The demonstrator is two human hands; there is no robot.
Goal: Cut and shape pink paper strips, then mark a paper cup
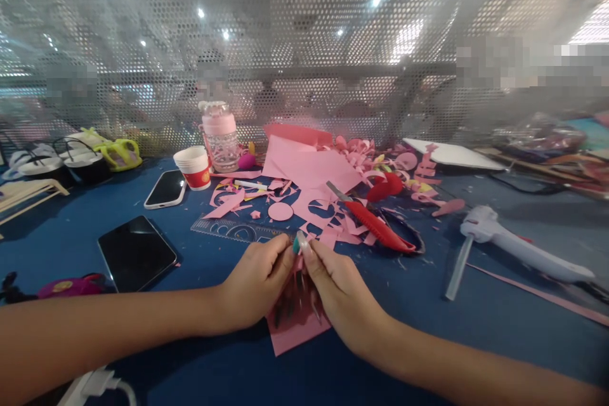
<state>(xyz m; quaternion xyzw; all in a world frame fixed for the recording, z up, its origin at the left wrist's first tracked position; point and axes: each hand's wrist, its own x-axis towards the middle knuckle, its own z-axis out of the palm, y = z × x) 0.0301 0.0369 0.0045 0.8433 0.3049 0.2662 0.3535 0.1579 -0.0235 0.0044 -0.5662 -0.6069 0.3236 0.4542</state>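
Note:
My left hand (259,279) and my right hand (345,288) meet at the front middle of the table, thumbs and fingertips pressed together. Between them shows a bit of a small pink paper piece (298,262), mostly hidden by my fingers. Under my hands lies a flat pink sheet (297,337), partly in shadow. Just beyond my fingertips are a clear ruler (228,230) with cut-out shapes and a heap of pink paper scraps (328,216). Red-handled scissors (375,222) lie among the scraps, to the right of my hands.
On the left are a black tablet (137,254), a phone (165,189), paper cups (194,168) and a pink-lidded bottle (221,136). A white glue gun (518,241) with a glue stick lies at the right, near a pink strip (537,293). Perforated metal mesh (304,32) stands behind.

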